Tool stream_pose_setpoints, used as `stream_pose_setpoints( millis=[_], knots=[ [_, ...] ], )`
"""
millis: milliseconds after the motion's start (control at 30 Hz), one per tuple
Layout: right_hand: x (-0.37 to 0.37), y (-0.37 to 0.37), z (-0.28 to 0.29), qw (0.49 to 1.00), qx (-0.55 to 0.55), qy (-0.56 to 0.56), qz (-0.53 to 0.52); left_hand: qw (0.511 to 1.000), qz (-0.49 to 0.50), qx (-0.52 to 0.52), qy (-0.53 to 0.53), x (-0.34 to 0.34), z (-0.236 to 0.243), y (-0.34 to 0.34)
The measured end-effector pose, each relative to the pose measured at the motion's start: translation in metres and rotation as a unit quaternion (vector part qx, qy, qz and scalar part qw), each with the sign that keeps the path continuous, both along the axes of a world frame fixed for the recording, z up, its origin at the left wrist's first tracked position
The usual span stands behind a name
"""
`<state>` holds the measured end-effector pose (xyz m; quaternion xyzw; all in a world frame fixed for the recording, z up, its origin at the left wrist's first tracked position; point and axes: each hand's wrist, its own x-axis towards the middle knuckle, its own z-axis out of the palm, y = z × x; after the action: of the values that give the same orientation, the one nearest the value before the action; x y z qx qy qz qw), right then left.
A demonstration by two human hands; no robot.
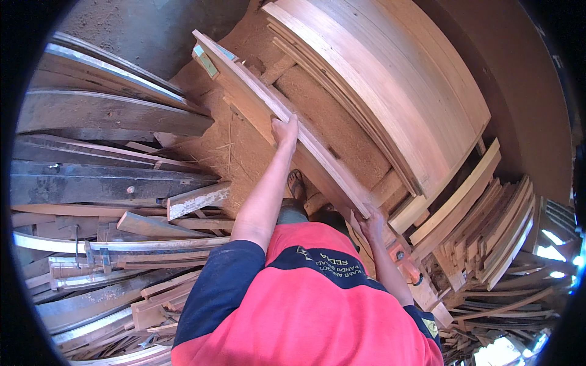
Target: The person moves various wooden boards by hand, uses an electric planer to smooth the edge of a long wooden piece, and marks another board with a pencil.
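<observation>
A long wooden board (326, 165) lies diagonally across the middle of the view, narrow edge up, with pale blue-green pieces (206, 60) at its far end. My left hand (284, 130) is closed over the board near its middle. My right hand (370, 222) grips its near end at the lower right. A sandaled foot (296, 183) shows below the board on the dusty floor.
Large pale panels (397, 73) lie stacked at upper right, on battens. Scrap planks and dark beams (110, 183) crowd the left. More cut boards (494, 232) are piled at right, near an orange power tool (403, 259). Sawdust covers the floor (232, 158).
</observation>
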<state>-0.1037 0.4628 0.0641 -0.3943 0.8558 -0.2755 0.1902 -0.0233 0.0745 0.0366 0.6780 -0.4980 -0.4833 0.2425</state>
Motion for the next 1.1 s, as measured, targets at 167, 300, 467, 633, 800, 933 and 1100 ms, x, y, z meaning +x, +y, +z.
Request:
stream_pose_setpoints(
  millis=[167, 300, 467, 633, 800, 933, 1100],
  knots=[
    [-0.001, 0.003, 0.002, 1.000, -0.002, -0.015, 0.000, 1.000, -0.001, -0.005, 0.005, -0.002, 0.003, 0.003],
    [-0.002, 0.005, 0.001, 1.000, 0.000, -0.019, 0.007, 1.000, 0.003, -0.005, -0.017, -0.002, 0.010, 0.007],
    [-0.004, 0.008, 0.003, 0.999, 0.031, -0.042, -0.003, 0.999, -0.032, 0.022, -0.002, 0.000, 0.014, 0.005],
    [-0.001, 0.006, -0.003, 0.998, 0.028, -0.050, 0.010, 0.999, -0.007, -0.043, -0.019, 0.037, -0.005, 0.025],
    [0.003, 0.011, -0.021, 1.000, -0.022, -0.007, 0.002, 0.994, -0.009, -0.037, 0.102, 0.133, -0.042, 0.117],
    [0.016, 0.018, -0.042, 0.999, -0.033, -0.011, -0.001, 1.000, 0.020, 0.023, -0.007, 0.248, -0.108, 0.250],
    [0.004, 0.024, -0.037, 0.996, -0.089, 0.000, 0.006, 0.967, 0.087, 0.237, 0.031, 0.327, -0.135, 0.369]
  ],
)
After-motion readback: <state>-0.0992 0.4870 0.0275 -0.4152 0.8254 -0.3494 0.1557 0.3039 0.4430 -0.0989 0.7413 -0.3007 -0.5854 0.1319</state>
